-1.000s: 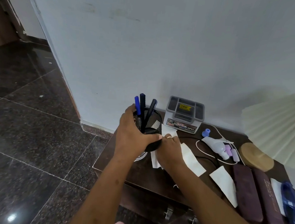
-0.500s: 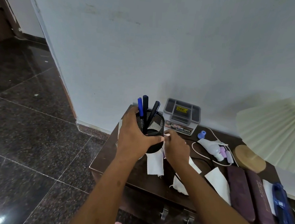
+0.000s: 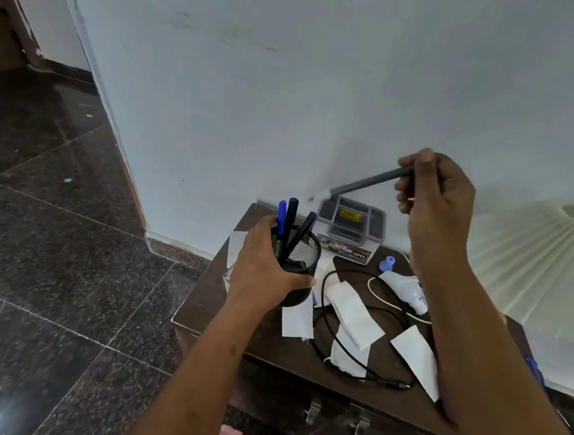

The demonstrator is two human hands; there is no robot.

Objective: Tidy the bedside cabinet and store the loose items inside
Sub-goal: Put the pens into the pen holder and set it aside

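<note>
A: What are the hands holding?

B: The left hand (image 3: 268,267) grips the black mesh pen holder (image 3: 305,253) over the left end of the cabinet surface (image 3: 203,307), with three pens (image 3: 292,214) standing in it. The right hand (image 3: 432,191) pinches a grey pen (image 3: 367,182), raised, its tip slanting down toward the holder.

A: And around them?

B: Paper slips (image 3: 353,312), a black cable (image 3: 322,302), and a grey-lidded box (image 3: 350,229) by the wall.

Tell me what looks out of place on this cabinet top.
White paper slips lie scattered at odd angles across the cabinet top, and a black cable loops loosely over them. Nothing looks spilled or broken.
</note>
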